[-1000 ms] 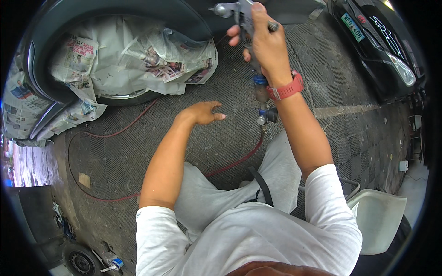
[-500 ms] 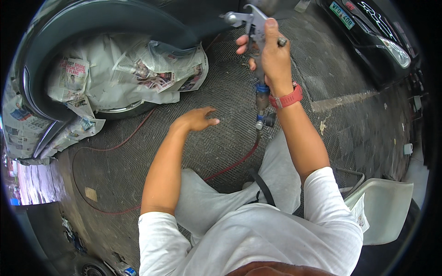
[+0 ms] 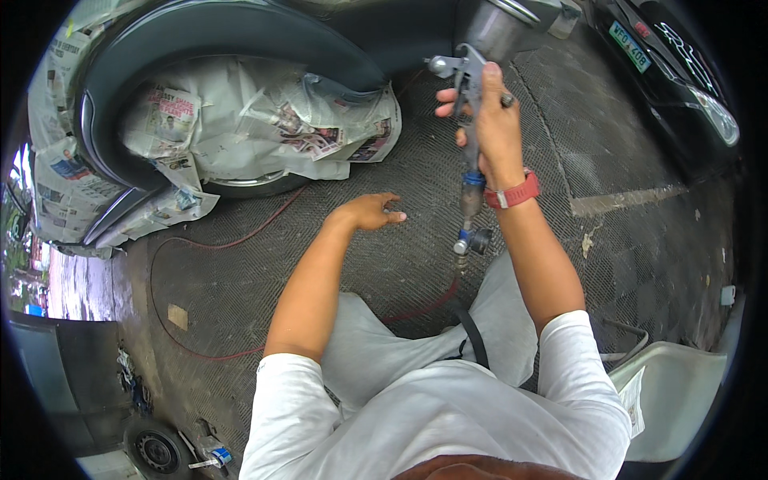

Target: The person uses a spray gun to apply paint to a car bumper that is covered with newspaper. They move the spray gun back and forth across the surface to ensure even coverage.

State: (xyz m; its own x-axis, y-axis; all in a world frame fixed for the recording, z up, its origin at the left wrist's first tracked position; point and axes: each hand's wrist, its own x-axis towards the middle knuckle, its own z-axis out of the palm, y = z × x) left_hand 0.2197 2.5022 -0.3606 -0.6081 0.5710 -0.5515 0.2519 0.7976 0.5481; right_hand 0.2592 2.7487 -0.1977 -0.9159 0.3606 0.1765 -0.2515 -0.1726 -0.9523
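My right hand (image 3: 490, 120) grips a grey metal spray gun (image 3: 464, 72) by its handle, nozzle pointing left toward the dark car body (image 3: 232, 40). The gun's metal cup (image 3: 492, 24) rises at the top. A red air hose (image 3: 424, 308) hangs from the fitting (image 3: 470, 240) below the handle and runs across the ground. My left hand (image 3: 370, 212) hovers open, palm down, over the patterned pavement, holding nothing. A red watch band (image 3: 512, 194) sits on my right wrist.
A car wheel (image 3: 256, 140) is masked with newspaper under the dark fender. More newspaper covers the body at the left (image 3: 60, 168). A black car (image 3: 680, 72) stands at the upper right. A white plastic chair (image 3: 676, 400) is at the lower right. Small tools lie at the lower left (image 3: 160, 448).
My right hand has kept the spray gun raised while the view shifted, bringing the fender and masked wheel closer to centre. My left hand stays open over the ground.
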